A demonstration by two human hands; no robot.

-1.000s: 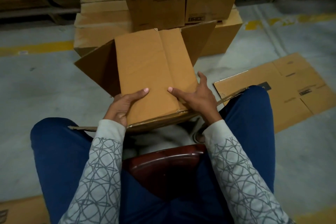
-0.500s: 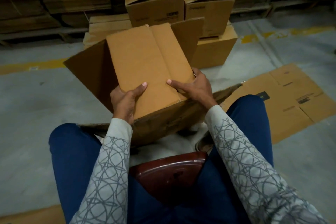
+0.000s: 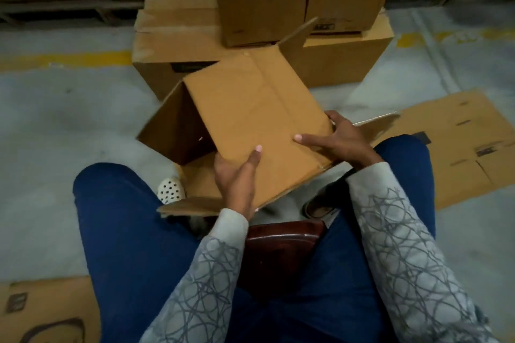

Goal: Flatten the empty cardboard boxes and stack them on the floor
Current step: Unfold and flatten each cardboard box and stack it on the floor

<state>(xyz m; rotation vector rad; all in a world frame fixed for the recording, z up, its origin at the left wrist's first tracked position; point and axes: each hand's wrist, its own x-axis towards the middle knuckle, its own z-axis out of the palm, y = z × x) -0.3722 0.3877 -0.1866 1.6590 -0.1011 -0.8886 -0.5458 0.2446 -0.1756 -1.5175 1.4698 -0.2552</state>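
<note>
I sit on a stool with an open brown cardboard box tilted between my knees, its flaps spread out. My left hand grips its near edge, thumb on top and fingers hidden underneath. My right hand holds the right edge, thumb lying across the top panel and fingers round the side. A flattened box lies on the floor to the right. Several unflattened boxes are piled just behind.
Another flattened sheet lies at the bottom left. A yellow floor line runs across behind the pile. My feet, one in a white perforated shoe, rest under the box. The dark red stool seat shows between my legs.
The box has turned clockwise and swung to the right. My left hand slid right along the near edge toward the corner. My right hand stayed on the right side.
</note>
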